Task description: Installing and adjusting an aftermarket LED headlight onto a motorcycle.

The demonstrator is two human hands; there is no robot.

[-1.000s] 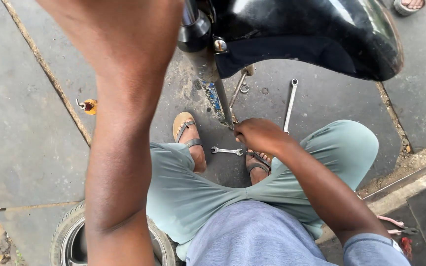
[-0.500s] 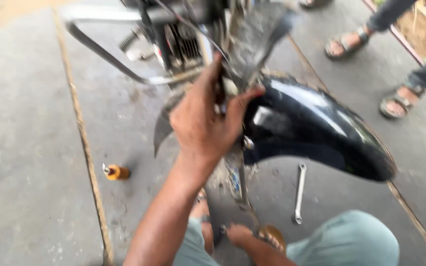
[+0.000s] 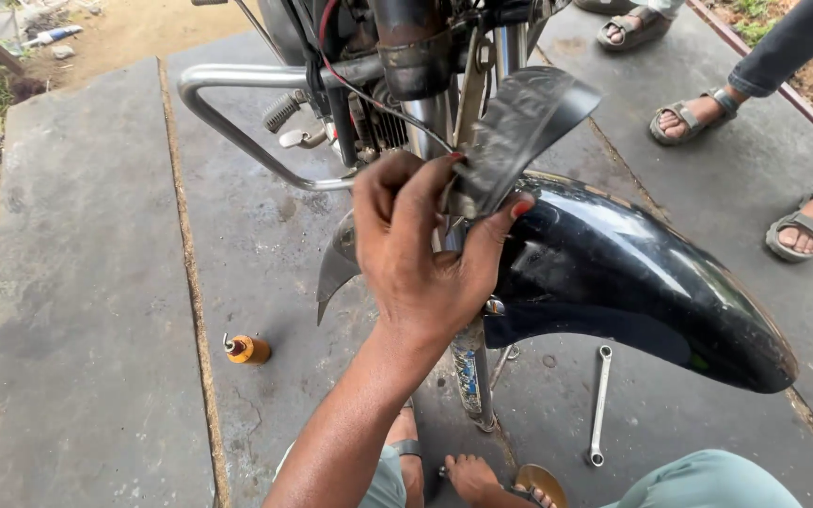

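Glossy black motorcycle front mudguard (image 3: 632,282) sits at the centre of the view, curving down to the right over grey concrete slabs (image 3: 87,282), and one dull grey curved flap of metal or plastic (image 3: 519,132) rises above its upper edge. One left hand (image 3: 425,254) reaches up from the bottom of the frame and grasps the lower end of that grey flap, fingers (image 3: 397,193) curled over it and the thumb (image 3: 501,226) pressed against the black mudguard. One right hand (image 3: 470,475) rests low on the ground beside the base of the chrome fork leg (image 3: 468,367); whether it is clenched or released cannot be told, since only part of it shows. One silver ring spanner (image 3: 599,404) lies flat on the concrete under the mudguard, well apart from both hands. One small orange bottle-shaped object (image 3: 247,349) lies on the slab to the left. One chrome tubular crash guard (image 3: 237,122) bends out from the motorcycle frame at upper left. Three sandalled feet of other people stand at upper right: one (image 3: 632,28) near the top edge, one (image 3: 698,118) below it, one (image 3: 806,226) by the right edge
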